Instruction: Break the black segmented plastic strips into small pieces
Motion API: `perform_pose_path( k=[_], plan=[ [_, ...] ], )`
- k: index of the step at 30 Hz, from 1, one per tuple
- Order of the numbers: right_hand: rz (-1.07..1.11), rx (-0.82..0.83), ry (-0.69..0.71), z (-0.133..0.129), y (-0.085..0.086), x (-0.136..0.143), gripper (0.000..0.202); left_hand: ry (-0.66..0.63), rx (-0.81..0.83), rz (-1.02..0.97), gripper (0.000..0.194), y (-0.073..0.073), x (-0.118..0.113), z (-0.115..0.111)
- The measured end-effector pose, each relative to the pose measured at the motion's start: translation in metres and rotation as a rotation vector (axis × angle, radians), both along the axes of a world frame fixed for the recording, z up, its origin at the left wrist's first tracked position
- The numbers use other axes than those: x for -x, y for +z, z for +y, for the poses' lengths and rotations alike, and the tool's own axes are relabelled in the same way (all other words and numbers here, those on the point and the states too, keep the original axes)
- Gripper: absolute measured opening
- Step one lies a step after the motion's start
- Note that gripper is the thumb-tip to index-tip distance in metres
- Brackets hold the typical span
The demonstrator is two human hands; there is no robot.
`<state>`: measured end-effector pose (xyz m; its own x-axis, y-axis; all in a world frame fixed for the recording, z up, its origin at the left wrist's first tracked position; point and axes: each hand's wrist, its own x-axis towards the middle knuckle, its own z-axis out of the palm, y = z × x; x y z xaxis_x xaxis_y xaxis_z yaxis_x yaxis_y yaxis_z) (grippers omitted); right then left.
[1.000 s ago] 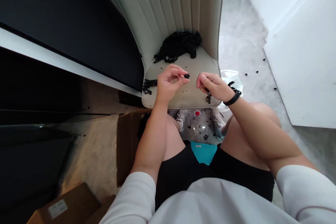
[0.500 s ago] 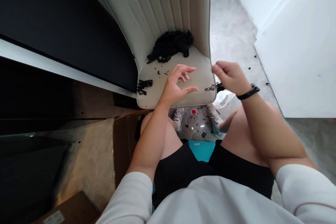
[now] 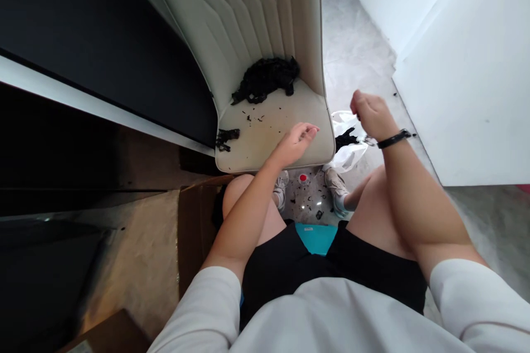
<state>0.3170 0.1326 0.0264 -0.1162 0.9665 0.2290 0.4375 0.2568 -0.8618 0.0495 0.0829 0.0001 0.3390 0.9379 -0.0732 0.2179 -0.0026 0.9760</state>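
My right hand (image 3: 373, 116) is closed in a fist beyond the chair's right edge, above a white plastic bag (image 3: 350, 161). A thin dark looped strip (image 3: 368, 142) hangs below the fist, blurred by motion. Black scraps (image 3: 346, 138) show in the bag. My left hand (image 3: 297, 143) hovers over the front right of the cream chair seat (image 3: 265, 149), its fingers loosely bent and nothing visible in them. A large crumpled black heap (image 3: 267, 80) lies at the back of the seat. A smaller black tangle (image 3: 227, 139) lies at its left edge, with small crumbs between.
Black bits and a red-and-white round object (image 3: 303, 178) lie on the floor between my shoes. A dark panel (image 3: 124, 49) stands close on the left, a cardboard box (image 3: 196, 220) beside my left leg. A white panel (image 3: 459, 94) stands at the right.
My right hand has moved right, away from the seat, and the looped strip has moved with it. My left hand has shifted right and slightly nearer, its fingers less spread. More of the bag shows.
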Motion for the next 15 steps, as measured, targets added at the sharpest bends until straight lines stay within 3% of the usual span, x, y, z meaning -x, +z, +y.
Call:
perform_pose_path(
  k=[4, 6, 8, 10, 12, 15],
  plan=[
    [0.585, 0.09, 0.282, -0.025, 0.033, 0.058, 0.075, 0.143, 0.662, -0.333, 0.074, -0.007, -0.032, -0.023],
    [0.736, 0.082, 0.355, -0.038, 0.047, 0.078, 0.073, 0.143, 0.815, -0.528, 0.078, -0.001, -0.041, -0.034],
    [0.792, 0.047, 0.375, -0.046, 0.051, 0.092, 0.069, 0.168, 0.827, -0.723, 0.075, 0.009, -0.044, -0.042],
    [0.753, -0.006, 0.353, -0.047, 0.045, 0.102, 0.064, 0.228, 0.755, -0.837, 0.063, 0.019, -0.042, -0.046],
    [0.603, -0.057, 0.323, -0.042, 0.033, 0.109, 0.061, 0.273, 0.699, -0.849, 0.056, 0.027, -0.037, -0.046],
    [0.246, -0.125, 0.359, -0.034, 0.014, 0.116, 0.063, 0.308, 0.667, -0.766, 0.062, 0.034, -0.026, -0.041]
  ],
)
